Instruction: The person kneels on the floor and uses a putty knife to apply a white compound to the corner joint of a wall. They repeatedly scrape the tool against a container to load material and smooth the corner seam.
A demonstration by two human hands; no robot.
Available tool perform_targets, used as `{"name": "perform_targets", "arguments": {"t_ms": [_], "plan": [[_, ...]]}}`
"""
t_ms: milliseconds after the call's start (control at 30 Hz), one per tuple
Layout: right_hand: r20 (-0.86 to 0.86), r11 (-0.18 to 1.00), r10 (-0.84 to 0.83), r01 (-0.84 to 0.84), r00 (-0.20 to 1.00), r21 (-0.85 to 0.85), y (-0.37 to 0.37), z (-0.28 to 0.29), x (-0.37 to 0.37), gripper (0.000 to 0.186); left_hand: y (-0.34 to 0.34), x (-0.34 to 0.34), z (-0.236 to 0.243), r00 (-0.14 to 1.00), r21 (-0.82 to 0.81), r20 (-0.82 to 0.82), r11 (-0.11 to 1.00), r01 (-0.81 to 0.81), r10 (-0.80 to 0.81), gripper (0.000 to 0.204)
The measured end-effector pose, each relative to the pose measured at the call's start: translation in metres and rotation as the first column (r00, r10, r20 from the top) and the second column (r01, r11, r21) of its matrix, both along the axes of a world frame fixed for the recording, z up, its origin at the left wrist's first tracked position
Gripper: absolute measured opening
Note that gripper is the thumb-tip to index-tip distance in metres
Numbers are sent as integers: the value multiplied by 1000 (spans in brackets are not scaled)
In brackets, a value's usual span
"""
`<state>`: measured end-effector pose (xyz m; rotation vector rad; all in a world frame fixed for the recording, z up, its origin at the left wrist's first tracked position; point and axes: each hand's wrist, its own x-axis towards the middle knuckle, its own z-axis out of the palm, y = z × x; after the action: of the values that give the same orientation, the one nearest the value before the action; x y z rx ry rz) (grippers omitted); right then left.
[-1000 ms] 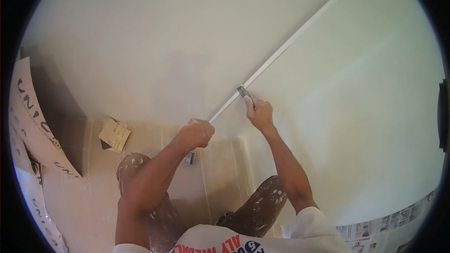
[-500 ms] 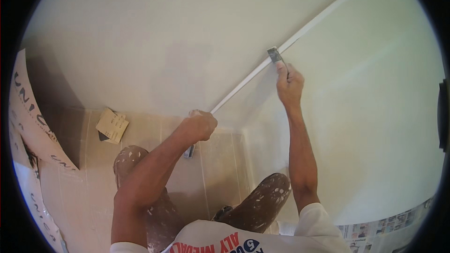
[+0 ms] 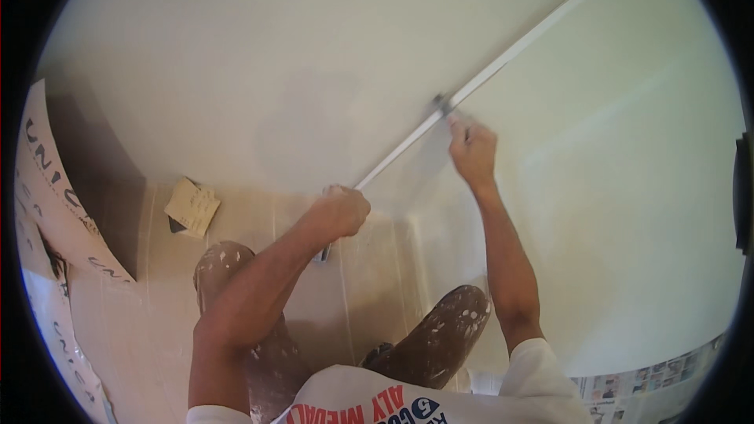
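A narrow white strip (image 3: 503,58) runs slantwise along the wall from the upper right down to my left hand (image 3: 341,210). That hand is closed at the strip's lower end. From beneath it sticks out the metal-coloured end of a tool (image 3: 323,254); the rest is hidden by the hand. My right hand (image 3: 474,151), fingers pinched, grips a putty knife (image 3: 444,104). Its dark blade lies across the strip about midway and is blurred by motion.
Folded sandpaper sheets (image 3: 192,208) lie on the tan floor covering (image 3: 169,298) at left. A curved printed cardboard sheet (image 3: 75,204) stands at the far left. Newspaper (image 3: 652,381) lies along the lower right. My paint-spattered knees (image 3: 463,314) are bent below my arms.
My right hand and the putty knife have slid a little down and left along the strip. My left hand has shifted very slightly right, staying at the strip's lower end.
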<state>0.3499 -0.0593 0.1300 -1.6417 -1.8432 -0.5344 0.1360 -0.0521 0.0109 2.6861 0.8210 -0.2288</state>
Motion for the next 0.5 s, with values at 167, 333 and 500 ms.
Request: {"name": "perform_targets", "arguments": {"t_ms": [167, 333, 500], "plan": [[10, 987, 80, -81, 997, 138, -4, -24, 38, 31, -11, 6, 5, 994, 4, 90, 998, 67, -67, 18], [-106, 999, 39, -41, 994, -14, -5, -44, 22, 29, -8, -3, -6, 996, -11, 85, 1000, -6, 7, 17], [-51, 999, 28, -30, 998, -40, -8, -61, 32, 32, -2, 1, -9, 988, 20, 113, 995, 99, -101, 14]]}}
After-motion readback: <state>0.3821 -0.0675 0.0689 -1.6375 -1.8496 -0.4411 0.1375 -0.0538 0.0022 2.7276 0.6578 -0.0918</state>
